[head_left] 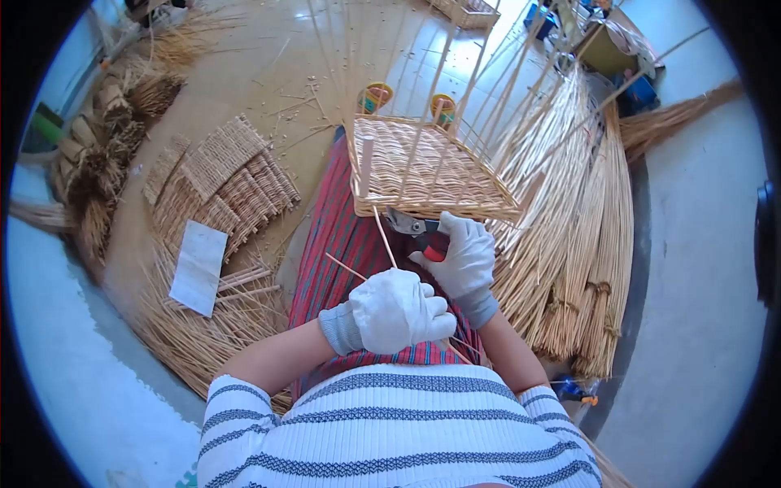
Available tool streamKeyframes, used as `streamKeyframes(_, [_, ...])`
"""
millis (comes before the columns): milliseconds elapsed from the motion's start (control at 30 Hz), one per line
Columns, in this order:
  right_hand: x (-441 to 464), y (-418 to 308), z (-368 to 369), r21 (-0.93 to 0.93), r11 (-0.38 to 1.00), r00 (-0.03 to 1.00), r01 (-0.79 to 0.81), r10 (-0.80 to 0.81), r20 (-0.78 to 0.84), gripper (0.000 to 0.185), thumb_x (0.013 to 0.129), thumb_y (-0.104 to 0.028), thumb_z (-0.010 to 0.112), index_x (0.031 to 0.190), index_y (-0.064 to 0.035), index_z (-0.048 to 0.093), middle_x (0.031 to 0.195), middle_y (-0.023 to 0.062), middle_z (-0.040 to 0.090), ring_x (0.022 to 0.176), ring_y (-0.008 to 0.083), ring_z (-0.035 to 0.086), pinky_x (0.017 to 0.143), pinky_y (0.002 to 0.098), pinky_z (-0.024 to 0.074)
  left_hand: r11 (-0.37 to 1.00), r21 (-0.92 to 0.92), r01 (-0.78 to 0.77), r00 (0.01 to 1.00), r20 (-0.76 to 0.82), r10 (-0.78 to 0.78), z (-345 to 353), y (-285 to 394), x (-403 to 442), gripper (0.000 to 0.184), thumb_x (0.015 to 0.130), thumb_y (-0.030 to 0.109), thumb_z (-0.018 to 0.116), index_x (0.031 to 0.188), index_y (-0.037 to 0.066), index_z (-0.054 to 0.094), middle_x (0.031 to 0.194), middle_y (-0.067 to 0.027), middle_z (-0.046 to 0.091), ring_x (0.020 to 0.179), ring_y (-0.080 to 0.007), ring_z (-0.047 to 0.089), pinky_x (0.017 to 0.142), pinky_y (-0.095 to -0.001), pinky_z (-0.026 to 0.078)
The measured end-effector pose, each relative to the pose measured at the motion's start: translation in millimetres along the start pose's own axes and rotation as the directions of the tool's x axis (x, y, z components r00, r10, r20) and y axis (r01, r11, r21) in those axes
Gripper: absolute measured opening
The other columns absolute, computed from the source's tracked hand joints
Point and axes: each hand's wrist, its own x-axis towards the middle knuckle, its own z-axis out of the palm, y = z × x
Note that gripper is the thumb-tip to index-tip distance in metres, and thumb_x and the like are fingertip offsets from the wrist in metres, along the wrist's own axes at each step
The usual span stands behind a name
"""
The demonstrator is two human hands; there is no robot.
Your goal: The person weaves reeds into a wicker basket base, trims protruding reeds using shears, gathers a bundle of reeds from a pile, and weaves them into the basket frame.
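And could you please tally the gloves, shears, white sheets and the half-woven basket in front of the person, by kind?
White gloves: 2
Shears: 1
White sheet: 1
Half-woven basket: 1
Total: 5

On your lap sits the woven basket base (431, 163), its stakes standing up from it. To your left on the floor lie the woven panels (236, 175) — a paper sheet (198, 267) rests over their near edge, cut sticks (248, 281) beside it. To your right lie the long reed bundles (569, 236); beyond the base — another basket (468, 11).
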Motion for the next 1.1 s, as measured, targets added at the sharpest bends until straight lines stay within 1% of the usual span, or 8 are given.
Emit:
streamKeyframes(600, [24,-26,-6,-0.161,0.987,0.989,0.025,-0.001,0.150,0.057,0.065,-0.044,0.087,0.102,-0.0116,0.057,0.090,0.0071,0.062,0.087,0.0287,0.060,0.076,0.0436,0.0445,0.946,-0.321,0.035,0.977,-0.188,-0.100,-2,-3,12,0.028,0.085,0.041,0.066,0.093,0.014,0.060,0.068,0.0001,0.056,0.059,-0.0204,0.063,0.051,-0.0362,0.048])
streamKeyframes(700, [14,-9,-3,-0.006,0.983,0.962,0.184,-0.179,0.207,0.045,0.069,-0.038,0.085,0.093,-0.0119,0.058,0.080,0.0067,0.061,0.077,0.0282,0.062,0.068,0.0419,0.0486,0.989,-0.146,-0.021,1.000,0.006,0.022,-16,14,20,0.025,0.087,0.037,0.062,0.095,0.014,0.058,0.067,-0.0002,0.055,0.059,-0.0186,0.064,0.047,-0.0361,0.049])
streamKeyframes(800, [-25,22,2,0.151,0.982,0.957,0.113,-0.149,0.250,0.042,0.068,-0.034,0.083,0.095,-0.0118,0.059,0.080,0.0073,0.061,0.078,0.0288,0.062,0.070,0.0421,0.0490,0.986,-0.008,0.167,0.985,0.035,-0.166,-14,11,29,0.016,0.088,0.025,0.059,0.100,0.015,0.056,0.068,-0.0004,0.053,0.061,-0.0166,0.064,0.047,-0.0369,0.049])
streamKeyframes(833, [-31,32,-13,0.139,0.983,0.960,0.118,-0.148,0.236,0.044,0.069,-0.036,0.081,0.099,-0.0098,0.061,0.083,0.0082,0.063,0.081,0.0300,0.063,0.072,0.0417,0.0496,0.952,0.020,0.307,0.946,0.101,-0.307,-9,3,36,0.019,0.088,0.018,0.057,0.107,0.014,0.059,0.073,-0.0025,0.056,0.061,-0.0193,0.063,0.047,-0.0377,0.050])
streamKeyframes(867, [-45,41,-19,0.115,0.993,0.989,0.022,-0.039,0.142,0.048,0.071,-0.035,0.084,0.103,-0.0078,0.062,0.086,0.0103,0.066,0.082,0.0306,0.066,0.073,0.0408,0.0522,0.954,-0.118,0.277,0.946,-0.141,-0.292,12,-11,30,0.035,0.088,0.011,0.056,0.122,0.011,0.059,0.092,-0.0070,0.063,0.064,-0.0227,0.067,0.049,-0.0372,0.053])
streamKeyframes(933, [-67,54,-34,0.117,0.926,0.920,-0.359,0.329,0.215,0.050,0.072,-0.034,0.088,0.106,-0.0065,0.063,0.085,0.0125,0.069,0.079,0.0306,0.069,0.071,0.0398,0.0547,0.933,-0.071,0.352,0.932,-0.066,-0.356,32,-18,46,0.053,0.087,0.008,0.055,0.140,0.010,0.052,0.123,-0.0109,0.064,0.070,-0.0255,0.071,0.054,-0.0347,0.056])
streamKeyframes(967, [-77,62,-39,0.108,0.897,0.897,-0.429,0.410,0.164,0.048,0.072,-0.032,0.090,0.103,-0.0068,0.063,0.082,0.0122,0.070,0.075,0.0301,0.070,0.068,0.0394,0.0556,0.915,-0.034,0.401,0.911,0.125,-0.394,37,-19,62,0.067,0.086,0.006,0.055,0.152,0.013,0.042,0.151,-0.0133,0.049,0.078,-0.0250,0.074,0.057,-0.0355,0.059])
streamKeyframes(1100, [-114,76,-40,-0.089,0.738,0.723,-0.669,0.673,0.156,0.048,0.071,-0.037,0.089,0.097,-0.0068,0.063,0.082,0.0120,0.070,0.075,0.0297,0.069,0.070,0.0405,0.0549,0.892,0.081,0.445,0.852,0.267,-0.450,85,-45,102,0.074,0.088,0.006,0.051,0.158,0.019,0.032,0.167,-0.0123,0.023,0.081,-0.0244,0.075,0.059,-0.0393,0.060])
